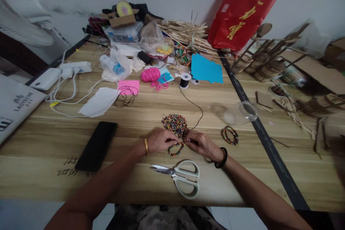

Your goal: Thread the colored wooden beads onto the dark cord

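My left hand (161, 141) and my right hand (201, 145) meet at the middle of the wooden table (134, 111), fingers pinched together on a loop of coloured beads (176, 149) that hangs between them. Just beyond my fingers lies a pile of loose coloured beads (175, 124). A black cord (194, 106) runs from my hands up to a black spool (184, 80). A finished bead bracelet (230, 135) lies to the right of my right hand. White-handled scissors (181, 176) lie shut in front of my hands.
A black phone (96, 146) lies at the left. A clear plastic jar (239, 113) lies on its side at the right. Pink yarn (150, 74), blue paper (206, 69), a pink note (128, 87), chargers, wooden sticks and a red bag (244, 7) crowd the back.
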